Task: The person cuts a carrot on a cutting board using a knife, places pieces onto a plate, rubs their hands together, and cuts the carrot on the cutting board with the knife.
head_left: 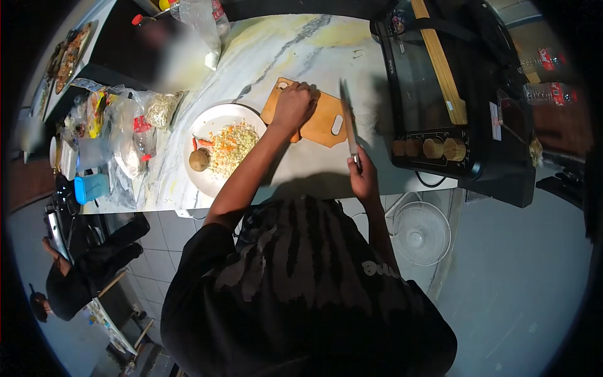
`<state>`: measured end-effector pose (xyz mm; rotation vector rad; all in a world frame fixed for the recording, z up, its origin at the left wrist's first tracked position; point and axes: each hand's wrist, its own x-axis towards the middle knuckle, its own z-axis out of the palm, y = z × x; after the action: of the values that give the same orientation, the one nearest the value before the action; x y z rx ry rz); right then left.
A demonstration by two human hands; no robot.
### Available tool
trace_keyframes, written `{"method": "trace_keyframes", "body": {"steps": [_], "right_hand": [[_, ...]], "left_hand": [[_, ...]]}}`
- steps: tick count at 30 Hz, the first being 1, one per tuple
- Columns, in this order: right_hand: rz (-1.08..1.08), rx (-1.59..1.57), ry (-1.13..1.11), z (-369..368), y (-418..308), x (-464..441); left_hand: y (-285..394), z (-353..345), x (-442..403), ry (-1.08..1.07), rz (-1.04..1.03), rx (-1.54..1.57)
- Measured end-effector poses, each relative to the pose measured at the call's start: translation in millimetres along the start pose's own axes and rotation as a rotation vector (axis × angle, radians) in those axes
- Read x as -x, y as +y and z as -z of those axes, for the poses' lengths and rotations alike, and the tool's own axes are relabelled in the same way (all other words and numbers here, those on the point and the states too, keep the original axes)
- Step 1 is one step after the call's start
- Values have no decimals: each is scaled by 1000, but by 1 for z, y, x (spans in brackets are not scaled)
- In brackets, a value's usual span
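My left hand [295, 105] is closed over the upper left part of a wooden cutting board [321, 124]. What its fingers hold, if anything, is hidden beneath them. An orange piece [295, 136] shows partly below my left wrist. My right hand [363, 177] grips a knife [350, 122] by its handle, with the blade pointing away from me along the board's right edge. Left of the board, a white plate [196, 174] bears finely chopped pale and orange vegetables [232, 146], small red-orange pieces [202, 142] and a round brown potato-like vegetable [200, 159].
A black oven [427, 88] with wooden sticks on top stands right of the marble counter [276, 44]. Plastic bags and a bottle [143, 132] crowd the left side, near a blue container [92, 188]. A fan [419, 234] stands below; another person [81, 276] is at lower left.
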<state>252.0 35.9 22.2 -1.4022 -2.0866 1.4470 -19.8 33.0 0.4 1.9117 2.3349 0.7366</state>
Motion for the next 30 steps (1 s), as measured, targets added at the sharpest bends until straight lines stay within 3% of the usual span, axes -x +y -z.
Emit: {"method": "trace_keyframes", "body": {"steps": [6, 12, 16, 21, 30], "right_hand": [[157, -24, -55, -28, 11, -5], [286, -23, -165, -28, -9, -18], [335, -9, -198, -24, 2, -29], [230, -41, -254, -20, 31, -42], [179, -132, -297, -16, 37, -43]], "left_hand": [[0, -8, 12, 134, -32, 141], [6, -17, 29, 183, 77, -74], [14, -10, 42, 252, 115, -22], [9, -12, 44, 252, 169, 218], [15, -6, 41, 238, 220, 241]]}}
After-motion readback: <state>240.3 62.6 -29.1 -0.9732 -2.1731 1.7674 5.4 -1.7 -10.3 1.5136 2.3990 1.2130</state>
